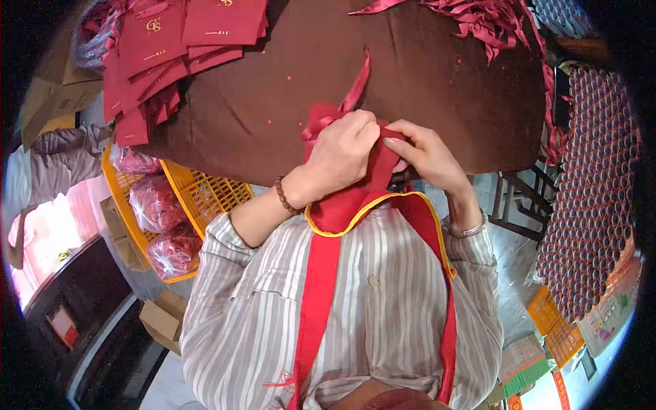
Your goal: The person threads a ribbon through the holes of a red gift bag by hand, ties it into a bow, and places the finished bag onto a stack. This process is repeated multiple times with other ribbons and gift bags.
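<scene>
Both of my hands meet at the table's near edge over a red bag [320,113]. My left hand [344,147], with a beaded bracelet at the wrist, is closed on the bag and its ribbon. A red ribbon [357,85] runs up from it onto the brown table [437,102]. My right hand [427,156] pinches the bag's right side between thumb and fingers. Below the hands lies a red apron with yellow trim [331,222]; part of the bag is hidden by my fingers.
Red printed bags [154,37] are stacked at the table's upper left. Loose red ribbons [488,24] lie at the upper right. Yellow crates [205,195] with plastic-wrapped red bundles [157,203] stand lower left. A sheet of small round items [591,184] is at the right.
</scene>
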Motion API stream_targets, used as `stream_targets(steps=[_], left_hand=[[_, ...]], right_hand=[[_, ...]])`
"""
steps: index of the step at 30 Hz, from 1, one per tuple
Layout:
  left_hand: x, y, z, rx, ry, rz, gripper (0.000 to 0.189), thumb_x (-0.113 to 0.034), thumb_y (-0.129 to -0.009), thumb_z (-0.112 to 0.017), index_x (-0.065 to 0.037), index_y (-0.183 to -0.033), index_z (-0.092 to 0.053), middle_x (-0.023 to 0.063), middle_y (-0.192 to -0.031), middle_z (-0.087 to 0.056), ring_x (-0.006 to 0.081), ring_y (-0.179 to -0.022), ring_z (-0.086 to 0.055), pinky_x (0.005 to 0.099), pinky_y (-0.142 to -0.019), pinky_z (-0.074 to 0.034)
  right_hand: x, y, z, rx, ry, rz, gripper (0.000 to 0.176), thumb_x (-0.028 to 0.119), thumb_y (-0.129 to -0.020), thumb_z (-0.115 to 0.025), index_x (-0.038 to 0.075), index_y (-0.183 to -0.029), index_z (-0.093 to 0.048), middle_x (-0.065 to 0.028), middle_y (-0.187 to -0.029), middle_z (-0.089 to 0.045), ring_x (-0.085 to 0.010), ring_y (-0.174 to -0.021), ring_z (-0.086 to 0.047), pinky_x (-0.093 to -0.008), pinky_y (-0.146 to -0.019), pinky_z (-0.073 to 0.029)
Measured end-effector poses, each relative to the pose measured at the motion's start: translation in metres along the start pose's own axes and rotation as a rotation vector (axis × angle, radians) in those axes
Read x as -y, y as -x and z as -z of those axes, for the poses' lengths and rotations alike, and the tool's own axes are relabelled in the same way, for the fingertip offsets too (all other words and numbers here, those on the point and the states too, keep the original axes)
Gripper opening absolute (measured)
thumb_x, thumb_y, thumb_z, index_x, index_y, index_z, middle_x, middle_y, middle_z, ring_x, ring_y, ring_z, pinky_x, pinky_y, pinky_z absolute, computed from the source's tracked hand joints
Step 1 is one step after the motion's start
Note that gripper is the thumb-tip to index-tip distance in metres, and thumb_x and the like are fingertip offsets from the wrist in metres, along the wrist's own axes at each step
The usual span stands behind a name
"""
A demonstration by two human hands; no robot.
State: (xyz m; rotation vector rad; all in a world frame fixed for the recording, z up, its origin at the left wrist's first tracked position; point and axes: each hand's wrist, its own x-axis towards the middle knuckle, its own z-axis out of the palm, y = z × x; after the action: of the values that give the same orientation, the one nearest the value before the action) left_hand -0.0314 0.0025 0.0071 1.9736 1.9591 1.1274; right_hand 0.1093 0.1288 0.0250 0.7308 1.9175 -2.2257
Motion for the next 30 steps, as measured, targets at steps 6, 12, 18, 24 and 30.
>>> stream_targets(steps=[6, 12, 18, 24, 30], left_hand=[[-0.008, 0.006, -0.005, -0.061, -0.136, 0.008, 0.012, -0.005, -0.069, -0.055, -0.002, -0.079, -0.05, 0.0129, -0.092, -0.054, 0.0266, -0.078, -0.054, 0.0367, -0.062, -0.041], [0.004, 0.001, 0.022, 0.062, -0.172, -0.061, 0.016, -0.008, -0.073, -0.061, -0.009, -0.089, -0.06, 0.0051, -0.098, -0.06, 0.0212, -0.082, -0.056, 0.0342, -0.072, -0.038], [0.012, -0.021, 0.04, 0.232, 0.308, 0.308, 0.015, -0.018, -0.08, -0.063, -0.003, -0.081, -0.062, 0.009, -0.074, -0.064, 0.0265, -0.067, -0.06, 0.036, -0.064, -0.045], [0.032, -0.058, 0.057, 0.722, 0.184, 0.272, 0.025, -0.025, -0.08, -0.057, -0.001, -0.075, -0.063, 0.0139, -0.061, -0.058, 0.0186, -0.058, -0.06, 0.0339, -0.056, -0.044], [0.04, -0.078, 0.052, 1.024, 0.269, 0.302, 0.024, -0.025, -0.076, -0.059, -0.001, -0.073, -0.065, 0.011, -0.057, -0.057, 0.0142, -0.052, -0.053, 0.0326, -0.052, -0.041]], right_hand=[[0.0, 0.001, -0.001, 0.009, 0.006, 0.002, 0.018, 0.015, -0.092, -0.052, 0.002, -0.103, -0.057, 0.0017, -0.086, -0.057, -0.0034, -0.075, -0.053, -0.0196, -0.063, -0.046], [0.003, 0.003, -0.005, -0.101, 0.078, 0.018, 0.021, 0.017, -0.09, -0.053, -0.001, -0.1, -0.058, -0.0049, -0.086, -0.06, -0.0088, -0.078, -0.056, -0.0244, -0.06, -0.05], [-0.001, 0.007, -0.016, -0.204, 0.578, 0.446, 0.018, 0.008, -0.083, -0.059, -0.002, -0.098, -0.058, -0.0116, -0.089, -0.059, -0.0233, -0.079, -0.059, -0.0298, -0.068, -0.049], [-0.004, 0.005, -0.04, -0.462, 0.636, 0.472, 0.021, 0.008, -0.078, -0.064, 0.001, -0.097, -0.06, -0.0139, -0.094, -0.059, -0.0295, -0.084, -0.06, -0.0336, -0.071, -0.049], [-0.009, 0.006, -0.041, -0.517, 0.655, 0.501, 0.021, 0.011, -0.076, -0.068, 0.006, -0.096, -0.061, -0.0133, -0.096, -0.06, -0.0295, -0.085, -0.061, -0.0346, -0.07, -0.051]])
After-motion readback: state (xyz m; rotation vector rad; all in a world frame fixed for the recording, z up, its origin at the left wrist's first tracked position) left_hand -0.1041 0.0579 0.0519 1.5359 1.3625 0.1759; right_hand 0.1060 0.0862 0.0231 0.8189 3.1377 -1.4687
